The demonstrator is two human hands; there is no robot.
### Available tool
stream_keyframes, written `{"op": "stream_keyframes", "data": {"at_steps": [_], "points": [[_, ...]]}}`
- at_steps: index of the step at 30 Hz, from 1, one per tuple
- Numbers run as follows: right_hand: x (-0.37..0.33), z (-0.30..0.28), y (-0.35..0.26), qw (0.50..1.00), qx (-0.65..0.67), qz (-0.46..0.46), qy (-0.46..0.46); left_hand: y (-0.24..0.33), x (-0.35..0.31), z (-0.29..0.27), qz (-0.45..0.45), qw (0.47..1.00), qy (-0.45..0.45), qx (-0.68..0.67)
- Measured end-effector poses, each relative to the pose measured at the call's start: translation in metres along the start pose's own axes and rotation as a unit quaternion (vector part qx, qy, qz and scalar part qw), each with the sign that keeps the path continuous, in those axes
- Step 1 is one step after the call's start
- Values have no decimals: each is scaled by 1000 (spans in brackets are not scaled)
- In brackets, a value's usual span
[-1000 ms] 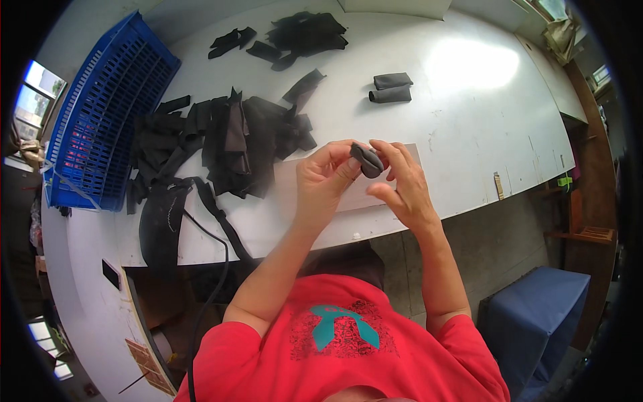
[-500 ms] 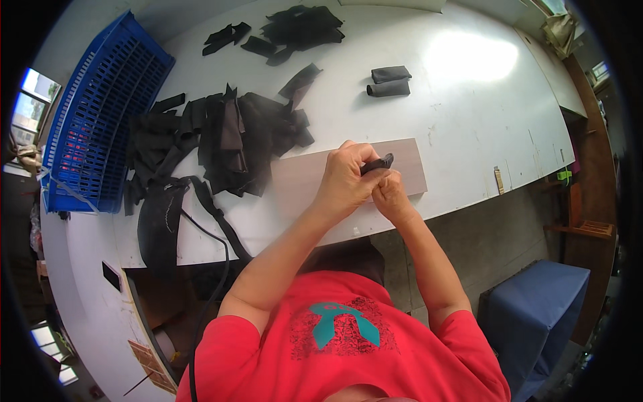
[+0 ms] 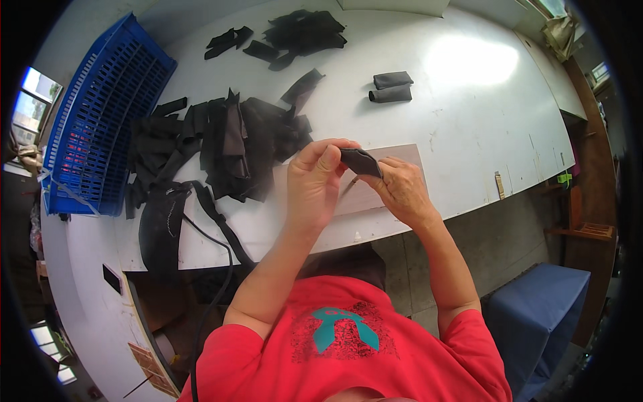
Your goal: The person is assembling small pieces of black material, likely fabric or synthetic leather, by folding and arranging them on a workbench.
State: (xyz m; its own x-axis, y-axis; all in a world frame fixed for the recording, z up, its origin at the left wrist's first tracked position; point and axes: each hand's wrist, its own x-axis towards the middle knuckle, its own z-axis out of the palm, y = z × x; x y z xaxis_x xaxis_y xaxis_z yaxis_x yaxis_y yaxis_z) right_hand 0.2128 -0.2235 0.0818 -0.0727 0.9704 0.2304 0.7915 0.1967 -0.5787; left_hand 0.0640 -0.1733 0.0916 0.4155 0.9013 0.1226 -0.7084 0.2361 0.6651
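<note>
Between my two hands is a small black fabric piece (image 3: 362,163), folded or tube-like, held above a pale pinkish-grey board (image 3: 365,201). My left hand (image 3: 316,175) pinches its left end between thumb and fingers. At the other end, my right hand (image 3: 404,189) is closed on the fabric, its fingertips partly hidden. A thin brownish stick-like thing (image 3: 349,186) slants down from below the fabric beside my right thumb; I cannot make out what it is or how it is held. Two finished-looking black fabric rolls (image 3: 390,88) lie side by side beyond the board.
A large heap of black fabric strips (image 3: 248,144) covers the table's left part, with a smaller pile (image 3: 305,30) at the back. A blue plastic basket (image 3: 107,117) stands tilted at left. A black cable (image 3: 213,236) hangs over the front edge. A blue covered box (image 3: 536,321) stands at lower right.
My hands have moved apart, the left one turning palm inward. The black fabric piece, mostly hidden in my grip before, now shows stretched between them. The thin stick-like thing has come into sight.
</note>
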Motion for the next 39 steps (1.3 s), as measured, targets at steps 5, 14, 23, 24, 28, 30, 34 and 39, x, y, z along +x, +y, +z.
{"op": "stream_keyframes", "data": {"at_steps": [5, 14, 23, 24, 28, 30, 34, 39], "points": [[-7, 25, 6, 999, -37, 11, 21, -12, -7, 0, -22, 997, -18, 65], [-12, 12, 1, 994, 69, 5, 80, -4, 11, 25, -63, 936, -112, 328], [-11, 26, 7, 996, 75, 10, 42, -8, 4, 11, -17, 884, -109, 454], [-9, 16, 4, 995, 95, -15, 31, -7, 2, 10, 30, 905, -88, 414], [19, -46, -25, 903, 413, 118, 14, -6, -13, -17, 134, 934, 20, 331], [56, -75, 16, 881, 463, 91, -31, -8, -6, -46, 100, 870, 183, 446], [53, -57, 38, 925, 248, 242, 158, 2, 33, -83, 160, 775, 212, 573], [-32, -7, 5, 885, 337, 261, 187, 1, 85, -80, 191, 552, 188, 790]]}}
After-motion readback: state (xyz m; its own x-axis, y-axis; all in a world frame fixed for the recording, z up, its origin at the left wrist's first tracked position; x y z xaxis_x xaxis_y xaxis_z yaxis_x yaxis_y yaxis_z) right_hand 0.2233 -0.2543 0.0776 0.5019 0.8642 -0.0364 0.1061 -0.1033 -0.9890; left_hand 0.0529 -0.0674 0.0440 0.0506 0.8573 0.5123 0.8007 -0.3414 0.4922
